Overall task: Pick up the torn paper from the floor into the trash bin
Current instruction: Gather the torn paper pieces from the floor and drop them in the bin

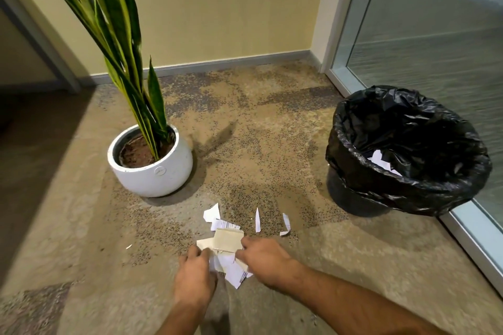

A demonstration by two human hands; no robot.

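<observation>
Torn paper pieces (227, 242) lie in a small heap on the carpet near the bottom centre, white and beige. My left hand (193, 277) and my right hand (265, 261) press in on the heap from both sides, fingers curled around the scraps. More loose scraps lie just beyond: a white piece (212, 213), a thin sliver (257, 220) and a small strip (285, 223). The trash bin (351, 193), lined with a black bag, stands at the right with some white paper (381, 160) inside it.
A white pot with a tall green plant (152, 166) stands on the carpet at the left, behind the heap. A glass wall with a metal frame (462, 231) runs along the right, close to the bin. A tiny scrap (128, 247) lies left of the heap.
</observation>
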